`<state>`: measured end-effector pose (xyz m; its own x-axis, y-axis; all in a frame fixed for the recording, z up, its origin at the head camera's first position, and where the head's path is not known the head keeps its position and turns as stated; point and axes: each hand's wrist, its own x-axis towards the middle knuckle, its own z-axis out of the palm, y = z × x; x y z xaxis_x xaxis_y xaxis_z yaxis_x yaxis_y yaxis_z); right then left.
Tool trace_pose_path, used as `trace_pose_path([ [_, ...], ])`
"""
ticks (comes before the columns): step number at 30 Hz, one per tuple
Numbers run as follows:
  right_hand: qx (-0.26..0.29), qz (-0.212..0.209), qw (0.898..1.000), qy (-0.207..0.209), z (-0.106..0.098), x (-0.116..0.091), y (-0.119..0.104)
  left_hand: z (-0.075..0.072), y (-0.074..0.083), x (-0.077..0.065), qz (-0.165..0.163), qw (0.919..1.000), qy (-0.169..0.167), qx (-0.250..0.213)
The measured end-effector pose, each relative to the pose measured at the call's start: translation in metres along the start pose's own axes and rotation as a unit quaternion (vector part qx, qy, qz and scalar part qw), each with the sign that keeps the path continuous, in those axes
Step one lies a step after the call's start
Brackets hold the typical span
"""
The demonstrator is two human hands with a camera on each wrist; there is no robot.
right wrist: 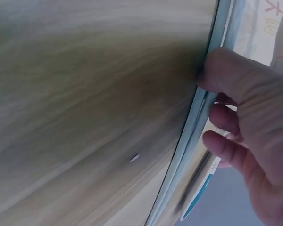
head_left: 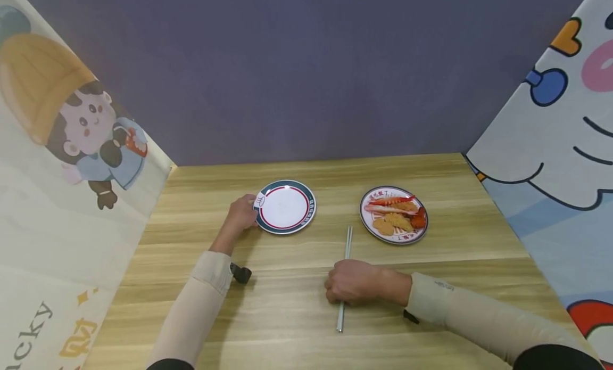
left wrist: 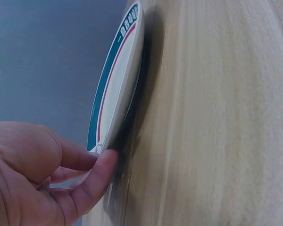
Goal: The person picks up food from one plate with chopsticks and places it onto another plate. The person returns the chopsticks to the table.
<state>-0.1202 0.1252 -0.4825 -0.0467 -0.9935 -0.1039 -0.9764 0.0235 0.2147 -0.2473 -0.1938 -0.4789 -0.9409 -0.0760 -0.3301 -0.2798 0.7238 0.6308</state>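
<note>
At the left of the table my left hand [head_left: 242, 212] pinches the near-left rim of a white plate [head_left: 284, 207] with a dark green border and a red ring. The left wrist view shows thumb and fingers on either side of the rim of that plate [left wrist: 120, 80]. My right hand [head_left: 353, 281] grips a pair of pale grey-green chopsticks [head_left: 348, 242] around their middle, and they point away from me over the table. In the right wrist view the chopsticks [right wrist: 179, 157] lie side by side under the curled fingers.
Beyond my right hand is a second plate [head_left: 367, 221] bearing shrimp and fried pieces of food [head_left: 396, 221]. The wooden table [head_left: 282, 327] meets a dark purple-grey wall [head_left: 306, 77] at the back. Cartoon-printed panels [head_left: 57, 226] flank it on both sides.
</note>
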Motion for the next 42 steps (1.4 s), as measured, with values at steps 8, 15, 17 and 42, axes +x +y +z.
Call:
trace_pose_path([
  [8,-0.049,-0.016,0.993,0.102,-0.003,-0.005,0.006,-0.001,0.003,0.000,-0.012,0.9998,-0.011,0.009],
  [15,-0.025,0.040,0.986,0.161,-0.030,-0.015,0.021,-0.001,0.002,0.002,-0.011,0.9998,-0.010,0.013],
  [17,-0.009,0.055,0.981,0.185,-0.040,-0.019,0.025,-0.001,0.002,0.001,-0.009,0.9998,-0.013,0.014],
  [42,0.211,0.158,0.870,0.417,-0.059,-0.045,0.060,-0.004,0.004,-0.003,-0.005,0.9999,-0.015,0.001],
])
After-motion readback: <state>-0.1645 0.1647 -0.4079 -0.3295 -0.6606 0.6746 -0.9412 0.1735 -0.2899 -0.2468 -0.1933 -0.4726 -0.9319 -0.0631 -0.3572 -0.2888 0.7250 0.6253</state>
